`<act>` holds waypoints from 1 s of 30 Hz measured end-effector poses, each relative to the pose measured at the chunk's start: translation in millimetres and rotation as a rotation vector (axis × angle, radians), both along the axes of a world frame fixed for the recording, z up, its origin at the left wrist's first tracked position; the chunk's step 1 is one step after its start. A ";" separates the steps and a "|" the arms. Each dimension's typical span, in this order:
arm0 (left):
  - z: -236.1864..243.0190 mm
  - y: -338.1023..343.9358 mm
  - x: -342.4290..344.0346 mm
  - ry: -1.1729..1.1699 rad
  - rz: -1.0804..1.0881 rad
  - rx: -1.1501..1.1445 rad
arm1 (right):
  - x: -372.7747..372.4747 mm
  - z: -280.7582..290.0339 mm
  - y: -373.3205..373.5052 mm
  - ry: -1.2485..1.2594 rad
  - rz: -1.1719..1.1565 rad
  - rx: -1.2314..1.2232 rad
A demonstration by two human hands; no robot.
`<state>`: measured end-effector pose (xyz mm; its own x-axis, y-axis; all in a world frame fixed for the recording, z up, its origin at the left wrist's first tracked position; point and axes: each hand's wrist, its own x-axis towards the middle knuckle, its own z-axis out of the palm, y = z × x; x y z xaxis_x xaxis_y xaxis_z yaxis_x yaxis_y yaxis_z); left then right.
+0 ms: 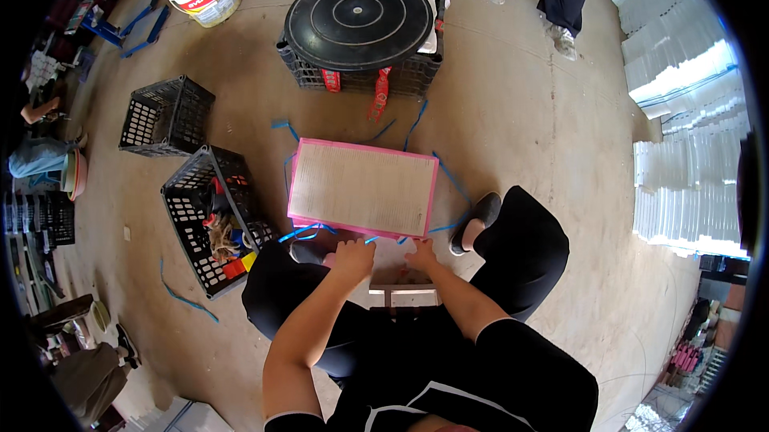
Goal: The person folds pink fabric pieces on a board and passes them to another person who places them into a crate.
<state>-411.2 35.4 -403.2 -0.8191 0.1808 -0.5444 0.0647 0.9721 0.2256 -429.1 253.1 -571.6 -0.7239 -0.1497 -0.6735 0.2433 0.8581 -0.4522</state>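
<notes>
Fingers (366, 245) on your left hand (351, 259) curl together beside blue strapping (372, 240); those on your right hand (422, 256) look slightly apart (whether either hand clamps the strapping, I cannot tell). Your pink-edged panel (362, 189) lies at twelve o'clock, its near edge just beyond your fingertips. Between nine and ten sits a black crate (186, 230) holding odds and ends.
</notes>
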 end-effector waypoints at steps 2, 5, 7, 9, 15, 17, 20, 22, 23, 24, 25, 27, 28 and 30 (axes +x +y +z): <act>-6.3 7.7 -8.8 0.170 -0.040 -0.021 | 0.7 -5.3 13.5 0.162 0.030 -0.051; -6.1 5.0 -14.0 0.201 -0.004 0.046 | -0.6 14.3 -0.1 0.110 0.096 -0.182; 2.4 9.0 -22.7 0.186 -0.015 0.103 | -2.5 24.0 -7.2 0.167 0.160 -0.208; 1.7 9.4 -22.3 0.178 -0.016 0.121 | 6.4 32.8 -19.8 0.288 0.161 -0.227; 13.0 8.3 -28.8 -0.028 -0.016 0.111 | 19.9 20.1 -23.7 0.126 0.185 -0.095; 13.4 23.0 -39.5 -0.034 -0.039 0.146 | 4.9 -10.9 -1.4 0.061 0.142 -0.054; 12.1 26.1 -42.1 -0.092 -0.040 0.112 | -20.7 -15.9 6.6 -0.155 0.447 -0.017; 6.4 19.2 -35.4 -0.059 -0.040 0.100 | -29.9 7.3 -6.7 -0.240 0.736 0.045; 7.9 17.0 -33.8 -0.061 -0.014 0.116 | -30.8 24.6 -10.0 -0.290 0.883 0.084; 7.9 14.0 -29.2 -0.071 0.020 0.130 | -29.5 52.2 -15.5 -0.044 0.958 0.080; 8.0 12.9 -25.3 -0.080 0.050 0.152 | -31.1 87.5 -19.0 0.203 1.021 0.079; -5.2 27.9 -31.3 -0.008 0.132 0.324 | -50.6 127.0 -17.0 0.438 1.016 0.086; -20.5 39.7 -29.5 0.001 0.178 0.409 | -58.3 135.4 -15.8 0.405 0.961 0.075; -56.4 55.6 -33.7 0.108 0.233 0.653 | -101.7 151.2 -14.7 -0.090 0.784 -0.395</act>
<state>-444.9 91.0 -459.5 -0.9198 0.2558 -0.2974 -0.0741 0.6311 0.7721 -530.8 238.4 -420.4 -0.2617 -0.8149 -0.5171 -0.3003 0.5780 -0.7588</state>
